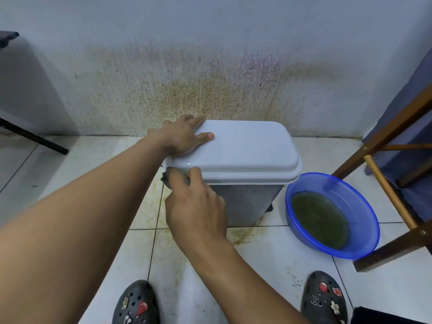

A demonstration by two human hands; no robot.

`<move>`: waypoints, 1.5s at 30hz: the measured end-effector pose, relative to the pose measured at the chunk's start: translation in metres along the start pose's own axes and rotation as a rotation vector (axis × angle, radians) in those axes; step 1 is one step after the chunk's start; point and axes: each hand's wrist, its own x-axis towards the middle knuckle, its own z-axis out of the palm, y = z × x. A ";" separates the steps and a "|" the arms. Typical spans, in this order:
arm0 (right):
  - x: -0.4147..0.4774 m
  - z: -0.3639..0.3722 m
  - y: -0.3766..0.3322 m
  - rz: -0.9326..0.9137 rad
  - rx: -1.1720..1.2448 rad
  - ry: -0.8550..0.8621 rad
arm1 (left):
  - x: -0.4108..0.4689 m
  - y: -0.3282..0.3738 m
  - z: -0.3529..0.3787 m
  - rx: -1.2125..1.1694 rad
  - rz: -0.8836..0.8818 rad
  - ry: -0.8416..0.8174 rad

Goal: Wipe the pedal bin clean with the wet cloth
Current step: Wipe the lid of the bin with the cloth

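A pale grey pedal bin (pixel 245 197) with its lid (pixel 243 148) down stands on the tiled floor against the stained wall. My left hand (pixel 184 136) lies flat on the lid's far left corner, fingers spread and straight. My right hand (pixel 196 202) grips a dark grey cloth (pixel 167 177) and presses it against the bin's upper left front corner, just under the lid rim. Most of the cloth is hidden by my fingers. The bin's front wall shows small specks.
A blue plastic basin (pixel 367 220) of murky greenish water sits on the floor right of the bin. A wooden stool frame (pixel 395 197) stands at the right edge, a dark furniture leg (pixel 35 136) at the left. My two dark clogs (pixel 136 302) are at the bottom.
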 end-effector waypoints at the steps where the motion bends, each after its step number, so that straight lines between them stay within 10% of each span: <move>1: 0.001 0.001 -0.001 -0.018 -0.013 -0.005 | 0.000 0.000 0.000 0.001 0.001 -0.002; 45: 0.036 -0.091 0.218 0.608 -0.080 0.057 | 0.000 0.000 -0.002 0.031 0.031 -0.016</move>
